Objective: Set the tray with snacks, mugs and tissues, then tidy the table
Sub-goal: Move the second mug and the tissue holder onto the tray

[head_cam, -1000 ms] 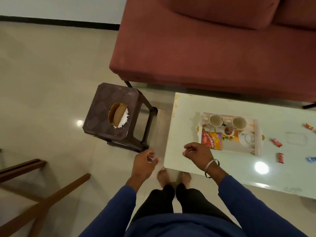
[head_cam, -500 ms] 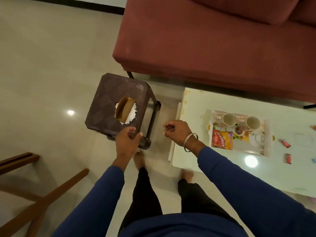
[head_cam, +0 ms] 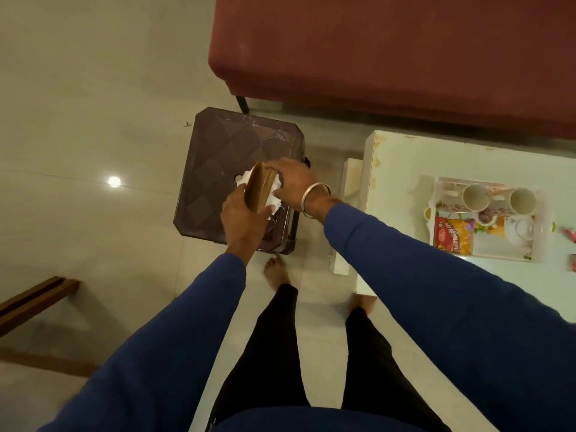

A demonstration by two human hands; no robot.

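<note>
A brown wooden tissue holder with white tissues sticking out stands on a dark brown plastic stool. My left hand grips its near side and my right hand grips its far side. On the white table to the right sits a white tray with two mugs, a red and yellow snack packet and a small white teapot.
A dark red sofa runs behind the stool and the table. A wooden frame lies at the lower left on the tiled floor. Red candy wrappers lie at the table's right edge. My bare feet stand between stool and table.
I have stepped left toward the stool. Both hands went from hanging free near the table edge to closing around the tissue holder on the stool.
</note>
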